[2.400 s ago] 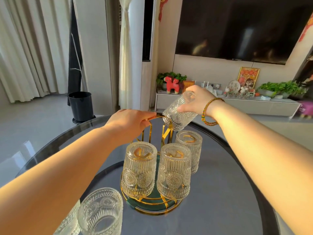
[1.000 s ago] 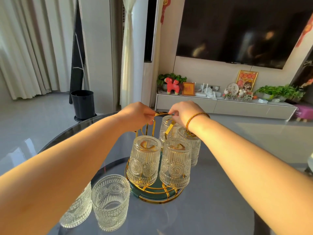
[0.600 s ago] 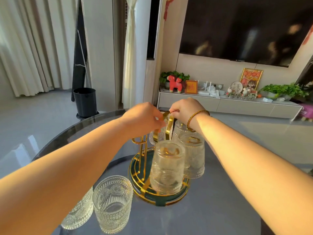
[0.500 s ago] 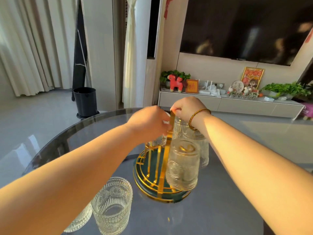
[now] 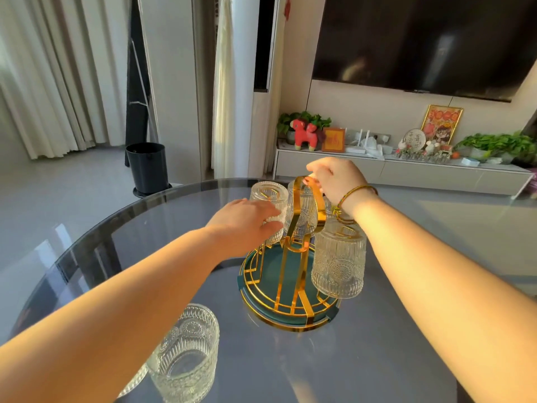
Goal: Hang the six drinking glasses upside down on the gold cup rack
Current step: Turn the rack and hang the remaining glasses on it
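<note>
The gold cup rack (image 5: 290, 289) with a green base stands mid-table. My right hand (image 5: 337, 178) pinches the loop handle at its top. Upside-down ribbed glasses hang on it: one at the left (image 5: 268, 194), one at the back (image 5: 303, 216), one at the front right (image 5: 338, 263); another is mostly hidden behind my right wrist. My left hand (image 5: 244, 219) cups the side of the left hanging glass, thumb under, fingers over. Two glasses stand upright near the front left: one in full view (image 5: 189, 359), the other (image 5: 133, 382) mostly behind my left forearm.
The round dark glass table (image 5: 377, 359) carries everything; its far rim curves just behind the rack. On the floor beyond stands a black bin (image 5: 148, 167). A long low cabinet (image 5: 406, 173) with ornaments and plants runs along the wall.
My right hand hung a glass on the rack, then took the handle. The rack has been turned. My left hand left the handle and came down onto the left hanging glass.
</note>
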`<state>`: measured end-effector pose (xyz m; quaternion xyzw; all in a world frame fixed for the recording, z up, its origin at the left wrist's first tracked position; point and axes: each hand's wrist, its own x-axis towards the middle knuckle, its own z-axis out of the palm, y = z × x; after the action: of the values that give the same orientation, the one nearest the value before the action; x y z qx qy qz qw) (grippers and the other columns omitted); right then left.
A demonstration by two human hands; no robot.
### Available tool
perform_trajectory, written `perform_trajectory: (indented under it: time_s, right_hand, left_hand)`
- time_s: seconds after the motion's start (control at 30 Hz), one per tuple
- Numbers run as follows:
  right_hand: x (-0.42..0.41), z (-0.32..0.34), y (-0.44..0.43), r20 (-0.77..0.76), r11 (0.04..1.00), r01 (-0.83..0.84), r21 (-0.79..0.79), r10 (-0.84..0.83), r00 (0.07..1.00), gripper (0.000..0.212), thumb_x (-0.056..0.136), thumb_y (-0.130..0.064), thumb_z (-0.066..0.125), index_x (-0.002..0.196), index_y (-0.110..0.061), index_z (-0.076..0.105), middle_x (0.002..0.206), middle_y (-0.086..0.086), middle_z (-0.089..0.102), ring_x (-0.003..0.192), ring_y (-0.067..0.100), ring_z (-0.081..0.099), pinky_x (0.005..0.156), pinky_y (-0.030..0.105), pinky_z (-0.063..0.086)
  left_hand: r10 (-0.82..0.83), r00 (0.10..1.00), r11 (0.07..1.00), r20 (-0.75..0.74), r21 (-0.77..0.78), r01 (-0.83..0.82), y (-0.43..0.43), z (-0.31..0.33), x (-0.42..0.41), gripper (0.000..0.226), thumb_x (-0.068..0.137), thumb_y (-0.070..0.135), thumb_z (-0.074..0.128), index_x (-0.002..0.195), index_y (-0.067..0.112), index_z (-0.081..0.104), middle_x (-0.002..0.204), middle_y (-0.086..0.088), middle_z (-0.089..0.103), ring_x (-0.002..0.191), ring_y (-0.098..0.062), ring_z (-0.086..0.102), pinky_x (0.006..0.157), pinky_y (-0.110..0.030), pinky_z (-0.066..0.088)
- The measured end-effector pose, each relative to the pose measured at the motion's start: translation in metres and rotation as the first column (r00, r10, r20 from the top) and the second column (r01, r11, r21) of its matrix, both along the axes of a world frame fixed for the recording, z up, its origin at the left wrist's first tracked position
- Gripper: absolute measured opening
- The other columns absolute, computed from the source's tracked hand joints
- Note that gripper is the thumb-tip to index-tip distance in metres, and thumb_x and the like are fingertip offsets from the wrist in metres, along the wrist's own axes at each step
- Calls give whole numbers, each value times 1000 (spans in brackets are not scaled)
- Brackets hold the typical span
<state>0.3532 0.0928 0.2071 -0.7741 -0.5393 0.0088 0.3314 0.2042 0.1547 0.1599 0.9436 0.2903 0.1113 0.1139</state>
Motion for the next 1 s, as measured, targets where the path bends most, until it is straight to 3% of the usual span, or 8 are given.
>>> perform_trajectory:
  time_s: [0.1,0.17,0.27,0.43,0.7,0.8,0.9,1.0]
  right_hand:
    - [-13,-3,-9,57,994,8,-109,-1,998,35,80,-34,55,76,0,60,95,25,64,88,35,57,74,36,48]
    - [-19,-4,-12,135,984,57,-169,-34,990,23,80,-21,55,60,-12,47,86,15,59,80,28,52,66,29,38]
    - [-20,0,-17,196,982,91,-163,-58,979,22,82,-4,44,61,-12,49,88,12,58,82,28,50,68,27,37]
    - [-12,-2,-33,79,995,12,-98,-5,997,34,83,1,44,114,-8,56,117,12,64,109,28,55,94,36,44]
    - [-11,-12,-52,121,992,3,-128,12,993,45,85,-16,52,129,-15,41,133,11,51,122,28,44,101,35,35]
    - [-28,-20,-74,288,989,-9,150,-35,957,42,81,-12,56,122,-10,49,132,14,50,130,30,32,108,35,22]
    - [-66,-41,-98,359,863,-182,472,1,934,28,74,-5,55,100,-1,63,105,19,65,112,29,48,101,27,29]
    - [-111,-87,-116,263,848,-291,442,188,946,31,73,-15,53,99,-1,62,101,16,66,103,15,45,97,15,28]
  left_hand:
    - [26,1000,998,-11,-52,-27,0,-5,-6,35,93,29,34,121,13,47,133,-10,49,119,-27,46,99,-40,38]
    - [34,999,997,-3,-68,-34,-2,-3,-8,33,94,23,31,118,10,48,130,-11,51,115,-27,48,96,-39,39]
    - [18,999,998,-42,-64,-21,-8,-1,-12,32,94,21,29,117,10,49,129,-10,53,115,-27,49,99,-41,40]
    - [-87,995,996,-51,22,88,-31,-6,-18,34,94,21,31,123,15,48,139,-2,45,121,-25,46,102,-37,38]
    - [-95,995,995,-9,18,95,-46,-9,-22,38,94,27,31,131,25,38,148,2,32,133,-22,31,109,-35,25]
    - [-61,991,997,117,45,56,-50,-9,-47,39,93,26,35,132,26,36,147,1,32,133,-21,31,109,-34,24]
    - [10,934,998,357,51,-30,-64,-14,-86,39,90,20,44,128,19,43,141,-5,42,130,-23,36,108,-34,26]
    - [142,873,985,466,18,-171,-79,-31,-127,40,86,15,52,125,13,47,138,-9,45,132,-24,34,110,-39,24]
